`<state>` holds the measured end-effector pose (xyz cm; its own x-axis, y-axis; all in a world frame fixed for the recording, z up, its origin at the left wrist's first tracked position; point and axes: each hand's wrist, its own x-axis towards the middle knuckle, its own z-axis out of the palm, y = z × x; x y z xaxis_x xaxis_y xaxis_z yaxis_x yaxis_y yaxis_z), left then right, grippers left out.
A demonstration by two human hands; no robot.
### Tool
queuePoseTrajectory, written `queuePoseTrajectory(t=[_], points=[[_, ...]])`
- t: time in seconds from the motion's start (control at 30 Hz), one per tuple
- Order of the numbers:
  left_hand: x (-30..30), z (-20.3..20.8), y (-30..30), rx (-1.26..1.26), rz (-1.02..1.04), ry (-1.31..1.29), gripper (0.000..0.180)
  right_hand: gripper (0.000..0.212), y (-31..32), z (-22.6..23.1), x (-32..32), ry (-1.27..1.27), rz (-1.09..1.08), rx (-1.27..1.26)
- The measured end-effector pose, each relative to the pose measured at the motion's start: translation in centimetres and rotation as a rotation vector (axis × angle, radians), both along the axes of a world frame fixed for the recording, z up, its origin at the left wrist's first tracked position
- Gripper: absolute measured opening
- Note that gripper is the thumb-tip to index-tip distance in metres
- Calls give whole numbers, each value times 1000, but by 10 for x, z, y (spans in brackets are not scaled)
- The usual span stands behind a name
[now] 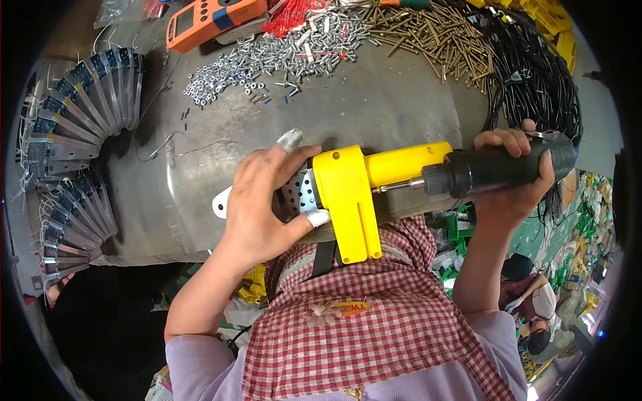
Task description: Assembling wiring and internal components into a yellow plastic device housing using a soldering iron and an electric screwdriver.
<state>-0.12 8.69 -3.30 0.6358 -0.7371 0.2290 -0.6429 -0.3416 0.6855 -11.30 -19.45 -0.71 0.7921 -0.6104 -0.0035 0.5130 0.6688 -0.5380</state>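
In front of me, over the table's near edge, a yellow plastic housing (344,200) with a round yellow handle (408,164) lies crosswise. My left hand (257,194), with white tape on its thumb and one finger, grips its left end around a perforated metal part (299,192). A white tab with a hole (221,202) sticks out past that hand. My right hand (518,167) is wrapped round a black electric screwdriver (498,172), held level. The screwdriver's bit (398,186) points left, its tip at the housing's right side; whether it sits in a screw I cannot tell.
Piles of silver screws and nuts (281,60) and brass-coloured long screws (435,40) lie at the back. An orange meter (214,23) stands back left. Circuit boards with clear strips (100,93) fan out at left. Black cables (535,73) heap at right. A person (531,301) sits far right.
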Motion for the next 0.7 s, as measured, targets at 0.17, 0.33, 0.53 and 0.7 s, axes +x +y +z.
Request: queuePoseTrajectory(t=[0.17, 0.33, 0.53, 0.7], points=[[1, -3, 1, -30, 5, -34, 83, 43, 18, -12, 5, -129, 19, 106], [9, 16, 2, 74, -95, 100, 88, 43, 14, -9, 0, -26, -32, 0], [76, 19, 16, 361, 517, -310, 23, 43, 10, -9, -2, -6, -16, -2], [98, 3, 23, 341, 533, -382, 22, 43, 14, -8, 3, 5, -11, -14]])
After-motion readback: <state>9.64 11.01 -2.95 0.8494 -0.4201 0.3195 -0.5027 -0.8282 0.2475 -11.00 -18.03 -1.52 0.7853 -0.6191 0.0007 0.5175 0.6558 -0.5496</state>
